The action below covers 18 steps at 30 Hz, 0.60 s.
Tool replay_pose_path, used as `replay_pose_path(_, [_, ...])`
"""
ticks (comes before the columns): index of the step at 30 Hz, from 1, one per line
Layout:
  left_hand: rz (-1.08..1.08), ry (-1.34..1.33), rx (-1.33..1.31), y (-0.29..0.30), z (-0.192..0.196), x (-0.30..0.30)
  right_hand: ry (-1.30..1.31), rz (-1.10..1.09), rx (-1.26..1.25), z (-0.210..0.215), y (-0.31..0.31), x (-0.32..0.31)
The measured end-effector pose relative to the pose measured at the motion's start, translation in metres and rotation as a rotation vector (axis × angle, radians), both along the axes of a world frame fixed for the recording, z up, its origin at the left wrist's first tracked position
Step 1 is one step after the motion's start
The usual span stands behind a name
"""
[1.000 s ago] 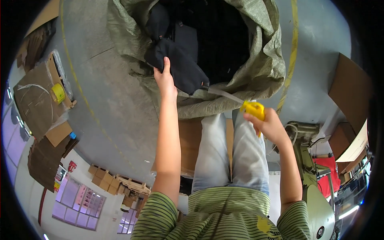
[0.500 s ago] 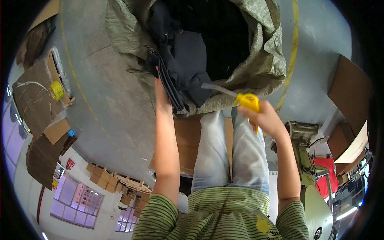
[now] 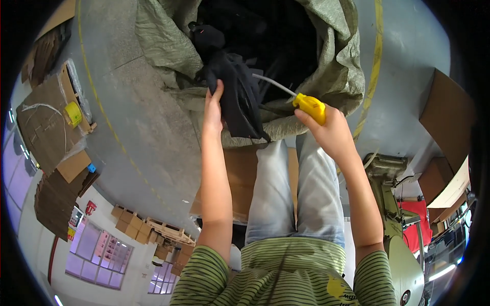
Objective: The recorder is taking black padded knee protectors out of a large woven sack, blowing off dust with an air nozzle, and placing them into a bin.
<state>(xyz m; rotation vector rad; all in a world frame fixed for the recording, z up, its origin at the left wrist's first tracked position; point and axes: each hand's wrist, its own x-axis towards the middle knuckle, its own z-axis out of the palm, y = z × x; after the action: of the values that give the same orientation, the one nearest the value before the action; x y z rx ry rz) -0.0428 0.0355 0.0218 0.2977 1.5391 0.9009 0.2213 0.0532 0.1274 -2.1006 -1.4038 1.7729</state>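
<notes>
My left hand (image 3: 213, 109) is closed on the left side of a dark fabric piece (image 3: 239, 104), with the thumb on top. The piece is soft and folded, hanging over the near rim of a large green woven sack (image 3: 168, 48). My right hand (image 3: 331, 132) grips a yellow-handled tool (image 3: 311, 107). A thin, curved grey strip (image 3: 275, 84) reaches from it toward the fabric, its tip by the fabric's right edge; I cannot tell whether they touch. More dark fabric (image 3: 208, 36) lies inside the sack, mostly lost in shadow.
A cardboard sheet (image 3: 240, 176) lies beneath the sack's near side, by my legs. Stacked cardboard with a yellow roll (image 3: 73, 115) is at the left. A green machine (image 3: 390, 199) stands close by my right arm, with brown cardboard (image 3: 446, 115) beyond it.
My left hand has shifted up, and the fabric has turned, showing a different, narrower face. The yellow-handled tool has moved slightly left and up, its strip now pointing higher.
</notes>
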Motion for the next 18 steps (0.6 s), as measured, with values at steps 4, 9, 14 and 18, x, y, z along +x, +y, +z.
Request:
replay_pose_path(4, [0.159,-0.124,-0.125,0.004,0.009,0.003,0.005,0.257,-0.226,-0.005,-0.003,0.007])
replay_pose_path(9, [0.373,-0.263,0.02,0.011,0.0,-0.012,0.063,0.25,-0.297,-0.004,-0.009,0.008])
replay_pose_path(14, [0.493,-0.366,0.02,0.016,0.003,-0.005,0.079,0.054,-0.358,-0.004,-0.006,0.016])
replay_pose_path(18, [0.517,-0.371,-0.027,0.01,-0.008,-0.017,0.107,-0.103,-0.321,-0.005,-0.004,0.019])
